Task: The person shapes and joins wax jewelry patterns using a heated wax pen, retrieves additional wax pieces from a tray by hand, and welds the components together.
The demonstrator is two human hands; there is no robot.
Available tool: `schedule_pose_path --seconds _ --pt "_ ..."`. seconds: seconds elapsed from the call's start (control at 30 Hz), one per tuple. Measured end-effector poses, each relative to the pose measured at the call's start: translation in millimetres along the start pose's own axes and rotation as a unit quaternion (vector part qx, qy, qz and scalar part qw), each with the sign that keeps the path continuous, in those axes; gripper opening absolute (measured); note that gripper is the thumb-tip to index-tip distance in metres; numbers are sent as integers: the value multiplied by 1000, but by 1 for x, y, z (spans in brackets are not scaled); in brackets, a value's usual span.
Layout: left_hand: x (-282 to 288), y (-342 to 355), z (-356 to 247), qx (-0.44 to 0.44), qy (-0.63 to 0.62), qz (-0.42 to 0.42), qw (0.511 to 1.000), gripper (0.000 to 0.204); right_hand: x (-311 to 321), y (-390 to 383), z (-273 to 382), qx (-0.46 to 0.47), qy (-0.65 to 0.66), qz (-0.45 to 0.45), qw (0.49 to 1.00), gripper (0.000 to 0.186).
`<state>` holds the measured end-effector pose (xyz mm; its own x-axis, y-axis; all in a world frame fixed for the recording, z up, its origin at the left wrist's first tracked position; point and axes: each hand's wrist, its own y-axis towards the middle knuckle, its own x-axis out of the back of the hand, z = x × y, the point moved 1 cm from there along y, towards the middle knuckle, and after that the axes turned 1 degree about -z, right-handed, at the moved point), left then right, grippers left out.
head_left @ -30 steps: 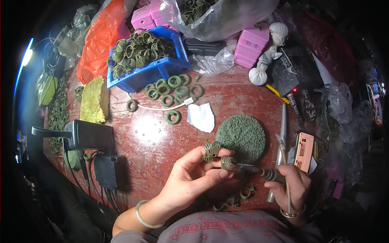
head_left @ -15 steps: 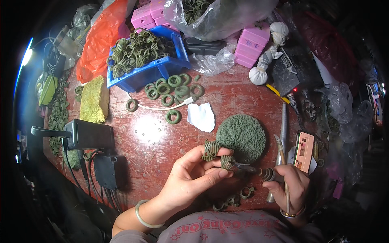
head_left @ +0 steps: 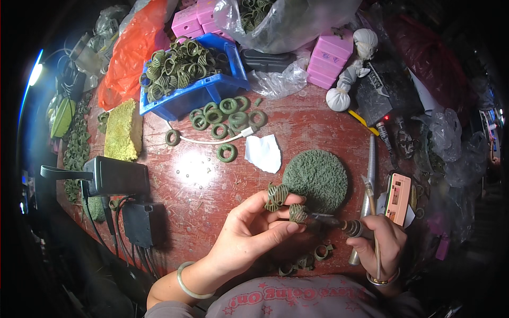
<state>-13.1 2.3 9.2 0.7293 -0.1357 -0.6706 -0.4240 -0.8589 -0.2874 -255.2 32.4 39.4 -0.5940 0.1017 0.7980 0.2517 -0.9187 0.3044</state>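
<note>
My left hand (head_left: pixel 249 233) pinches green striped, ring-like openwork pieces, an upper one (head_left: pixel 276 196) and a lower one (head_left: pixel 298 212) at my fingertips. My right hand (head_left: pixel 380 244) grips a pen-like tool (head_left: pixel 353 228) with a dark ribbed body, its narrow tip at the lower piece, and also a thin pale stick tool (head_left: pixel 370 193) pointing upward. Behind the pieces lies a round textured green pad (head_left: pixel 315 177). A tapered metal rod (head_left: pixel 369 151) runs beside it, partly behind my right hand. A few green rings (head_left: pixel 321 252) lie below my hands.
A blue bin (head_left: pixel 217 85) heaped with green pieces, loose rings (head_left: pixel 226 153), white paper (head_left: pixel 262 153) and a yellow sponge (head_left: pixel 122 130) occupy the back. Black boxes with cables (head_left: pixel 142 225) stand left; a pink phone-like object (head_left: pixel 397 196) and dark device (head_left: pixel 374 98) lie right. Pink blocks (head_left: pixel 328 58) and bags surround them.
My right hand and its tools have shifted very slightly back and forth; my left hand holds the pieces in the same place.
</note>
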Motion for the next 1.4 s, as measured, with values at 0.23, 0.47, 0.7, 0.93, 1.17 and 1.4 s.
schedule_pose_path --seconds 0.23,0.47,0.7,0.93,1.17,1.4 --pt "0 -1 0 1 -3 2 1000 42 -1 0 0 2 20 15 1000 39" --pt "1 -2 0 21 20 -6 1000 41 -2 -1 0 0 21 10 1000 39" --pt "-2 -1 -1 21 11 -13 1000 41 0 -1 1 -7 23 19 1000 40" --pt "-1 0 0 7 -4 -18 1000 41 2 1 0 -4 18 14 1000 40" --pt "-1 1 0 4 -8 -19 1000 40 2 0 0 -9 11 19 1000 39" --pt "-2 0 -1 13 -1 -34 999 40 2 1 0 -4 11 26 1000 39"
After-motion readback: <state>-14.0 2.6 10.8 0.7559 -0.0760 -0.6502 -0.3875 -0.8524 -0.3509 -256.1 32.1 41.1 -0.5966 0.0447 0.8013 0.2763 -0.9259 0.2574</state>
